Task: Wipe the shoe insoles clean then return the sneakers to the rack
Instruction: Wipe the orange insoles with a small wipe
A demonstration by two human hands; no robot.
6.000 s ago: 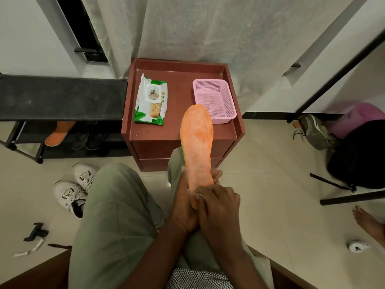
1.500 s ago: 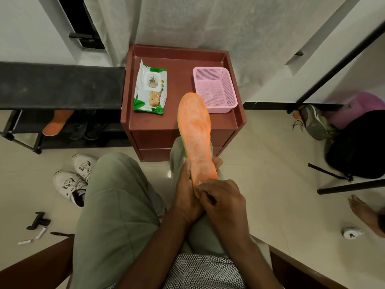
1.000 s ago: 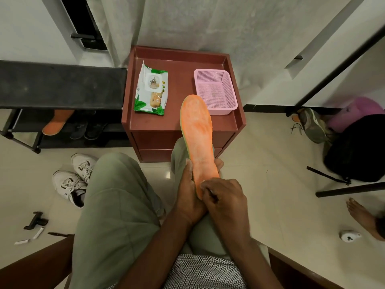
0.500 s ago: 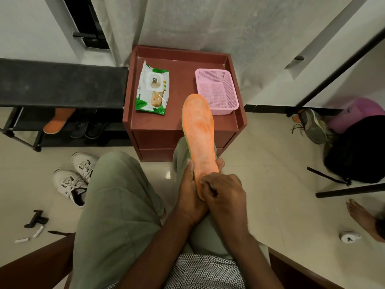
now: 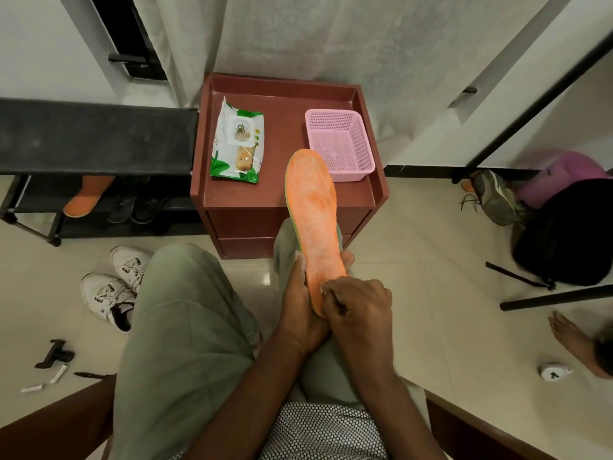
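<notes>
Over the person's lap, the left hand (image 5: 300,303) grips the orange insole (image 5: 313,214) steady while the right hand (image 5: 360,310), fingers curled, scrubs its heel with a barely visible wipe.

Your legs fill the lower centre of the frame in loose olive-green trousers (image 5: 179,327), the cloth creased at the knees. At the bottom edge sits the hem of your white top with a fine dark dot pattern (image 5: 318,433). Both forearms are bare, without sleeves; your left hand (image 5: 300,303) and right hand (image 5: 360,310) wear no gloves.
</notes>
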